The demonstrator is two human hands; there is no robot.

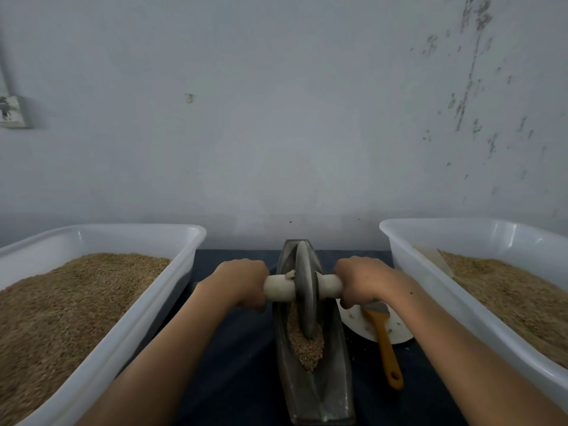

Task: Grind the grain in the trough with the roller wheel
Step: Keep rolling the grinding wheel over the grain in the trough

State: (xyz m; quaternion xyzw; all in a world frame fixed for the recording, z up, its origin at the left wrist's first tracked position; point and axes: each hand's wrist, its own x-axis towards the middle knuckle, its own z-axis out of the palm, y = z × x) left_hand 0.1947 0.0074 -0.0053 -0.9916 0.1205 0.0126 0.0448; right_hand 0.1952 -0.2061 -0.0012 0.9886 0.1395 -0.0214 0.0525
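Standing upright in trough (335, 358): grey roller wheel (305, 290), tan grain (305, 345) heaped.

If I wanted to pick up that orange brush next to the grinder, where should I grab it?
Grab the brush by its long orange handle, near the end with the hole, coming from the side closest to you. That end points toward you past the white plate and is clear; the bristle end lies on the plate, tucked under the right hand.

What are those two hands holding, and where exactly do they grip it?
The grey disc-shaped roller wheel, by its pale axle handle: left hand grips the left end, right hand the right end.
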